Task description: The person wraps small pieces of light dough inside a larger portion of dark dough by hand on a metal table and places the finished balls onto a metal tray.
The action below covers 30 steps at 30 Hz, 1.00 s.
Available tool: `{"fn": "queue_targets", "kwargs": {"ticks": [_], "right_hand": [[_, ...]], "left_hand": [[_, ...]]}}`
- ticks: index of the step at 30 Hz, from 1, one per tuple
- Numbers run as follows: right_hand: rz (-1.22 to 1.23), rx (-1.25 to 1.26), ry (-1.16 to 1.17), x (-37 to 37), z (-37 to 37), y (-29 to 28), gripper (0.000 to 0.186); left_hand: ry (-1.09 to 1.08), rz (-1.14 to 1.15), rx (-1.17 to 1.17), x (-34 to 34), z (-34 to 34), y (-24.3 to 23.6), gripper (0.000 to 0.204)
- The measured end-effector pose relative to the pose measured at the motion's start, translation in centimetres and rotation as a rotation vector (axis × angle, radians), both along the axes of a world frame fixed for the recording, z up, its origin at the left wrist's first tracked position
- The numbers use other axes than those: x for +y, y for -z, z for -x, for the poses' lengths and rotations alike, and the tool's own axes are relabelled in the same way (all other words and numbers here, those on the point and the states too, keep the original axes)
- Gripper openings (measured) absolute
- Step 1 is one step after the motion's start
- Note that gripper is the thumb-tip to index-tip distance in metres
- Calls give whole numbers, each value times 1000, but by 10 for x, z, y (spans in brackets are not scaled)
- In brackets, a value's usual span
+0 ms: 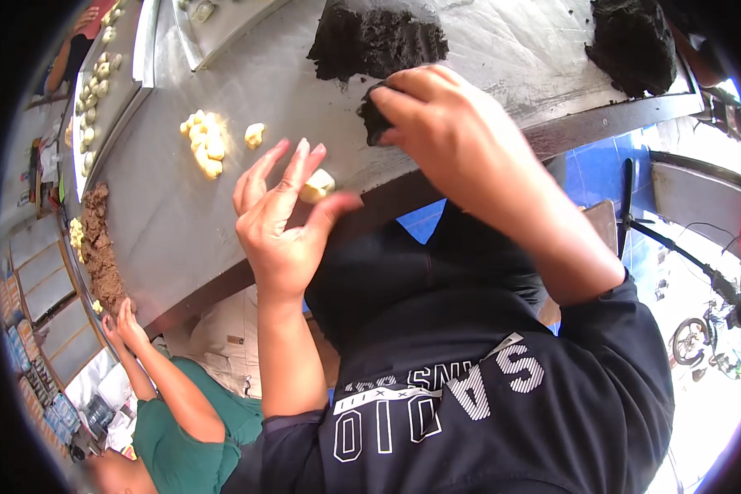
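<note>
My right hand point(440, 111) is closed on a small lump of black dough point(374, 115) above the near edge of the metal table point(173, 239). Its fingertips press into the lump, just in front of a big black dough mass point(379, 41). My left hand point(284, 218) has its fingers spread and its thumb stretched out. A pale yellow dough piece point(318, 187) shows between that thumb and forefinger; whether they touch it, I cannot tell. Beyond my left fingers lie a single yellow piece point(254, 135) and a heap of yellow pieces point(205, 144).
Another black mass point(631, 49) sits by the table's right corner. Trays of pale balls point(95, 99) stand at the far left. A co-worker in a green shirt point(189, 412) reaches toward a long brown mass point(103, 247) on the left. A black stand point(675, 247) is on the right.
</note>
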State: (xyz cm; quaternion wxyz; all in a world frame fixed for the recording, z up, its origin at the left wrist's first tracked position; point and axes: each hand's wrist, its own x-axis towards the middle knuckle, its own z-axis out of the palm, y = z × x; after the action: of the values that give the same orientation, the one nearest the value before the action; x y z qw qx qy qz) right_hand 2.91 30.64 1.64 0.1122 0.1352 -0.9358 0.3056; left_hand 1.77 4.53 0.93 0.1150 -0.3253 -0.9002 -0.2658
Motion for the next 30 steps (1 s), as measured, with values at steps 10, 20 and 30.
{"fn": "queue_targets", "kwargs": {"ticks": [10, 20, 30], "right_hand": [[27, 79, -475, 5, 7, -4, 10], [-22, 143, -268, 63, 8, 6, 29], [-139, 308, -382, 11, 48, 3, 23]], "left_hand": [[55, -142, -235, -30, 1, 6, 23], [-55, -21, -751, -17, 45, -37, 16], [3, 415, -168, 25, 63, -24, 6]]}}
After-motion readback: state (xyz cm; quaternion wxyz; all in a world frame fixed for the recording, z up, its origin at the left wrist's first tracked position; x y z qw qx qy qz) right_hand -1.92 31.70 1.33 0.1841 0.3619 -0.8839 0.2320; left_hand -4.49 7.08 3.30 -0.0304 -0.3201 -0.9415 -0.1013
